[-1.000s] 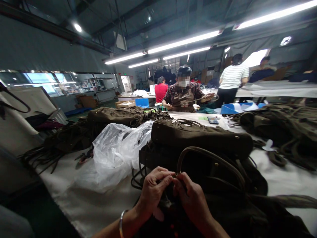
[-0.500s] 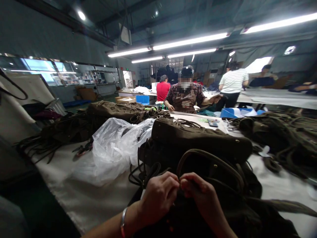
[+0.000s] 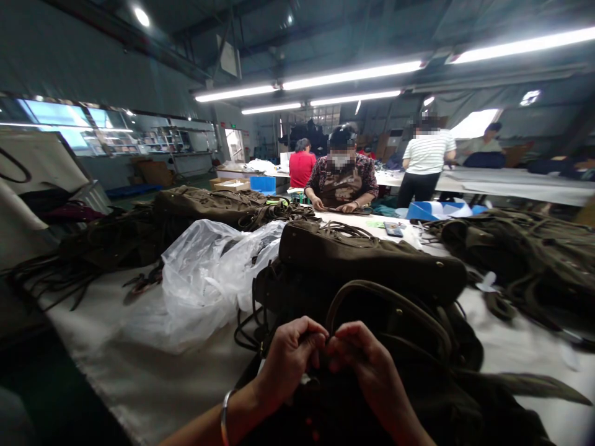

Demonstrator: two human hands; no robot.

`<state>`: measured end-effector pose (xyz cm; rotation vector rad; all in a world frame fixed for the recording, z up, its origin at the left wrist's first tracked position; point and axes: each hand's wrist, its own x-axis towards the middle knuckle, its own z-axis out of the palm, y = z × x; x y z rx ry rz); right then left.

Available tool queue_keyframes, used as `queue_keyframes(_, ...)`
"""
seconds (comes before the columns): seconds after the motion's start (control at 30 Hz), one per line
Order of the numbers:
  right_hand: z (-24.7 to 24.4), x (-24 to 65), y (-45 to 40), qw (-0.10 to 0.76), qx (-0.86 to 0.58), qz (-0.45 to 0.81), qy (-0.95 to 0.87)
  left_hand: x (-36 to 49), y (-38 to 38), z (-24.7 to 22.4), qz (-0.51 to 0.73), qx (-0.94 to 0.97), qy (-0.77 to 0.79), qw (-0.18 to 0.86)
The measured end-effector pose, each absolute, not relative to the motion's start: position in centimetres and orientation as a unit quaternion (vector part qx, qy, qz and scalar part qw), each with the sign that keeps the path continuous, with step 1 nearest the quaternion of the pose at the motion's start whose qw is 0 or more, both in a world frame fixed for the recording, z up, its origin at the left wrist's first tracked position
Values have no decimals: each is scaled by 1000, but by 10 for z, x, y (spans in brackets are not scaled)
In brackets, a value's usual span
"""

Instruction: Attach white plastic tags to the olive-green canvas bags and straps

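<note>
A dark olive bag [image 3: 372, 254] with a curved handle [image 3: 390, 291] lies on the table in front of me. My left hand [image 3: 290, 353], with a silver bangle at its wrist, is closed in a pinch over the near part of the bag. Fingertips nearly touching it, my right hand [image 3: 365, 356] is closed too, just below the left end of the handle. What both pinch is too small and dark to make out. Left of the bag sits a crumpled clear plastic bag [image 3: 199, 279].
More olive bags lie at the back left [image 3: 199, 207] and on the right [image 3: 534, 248]. Scissors-like tools [image 3: 144, 280] are on the left of the table [image 3: 186, 378]. Across it sits a person in an apron [image 3: 343, 179]; a phone [image 3: 393, 230] lies nearer.
The view has shifted slightly. My left hand has turned a little and its fingers have moved, still near my right hand. The person opposite has brought both hands together low at the table.
</note>
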<state>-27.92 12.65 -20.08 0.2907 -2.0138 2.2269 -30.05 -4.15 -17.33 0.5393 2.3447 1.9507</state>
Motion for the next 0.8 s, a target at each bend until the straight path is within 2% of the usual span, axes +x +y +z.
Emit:
queue_keyframes(0.1, -201, -280, 126, 50, 69, 734, -673, -299, -41, -175, 612, 175, 771, 12)
queue_keyframes(0.3, -202, -282, 127, 82, 55, 743, -662, -296, -41, -174, 560, 204, 802, -30)
queue_keyframes(0.57, -204, -281, 127, 44, 71, 755, -650, -292, -38, -173, 535, 211, 817, -40)
queue_keyframes(0.8, -207, -281, 126, 46, 53, 773, -630, -291, -37, -170, 527, 223, 818, -52)
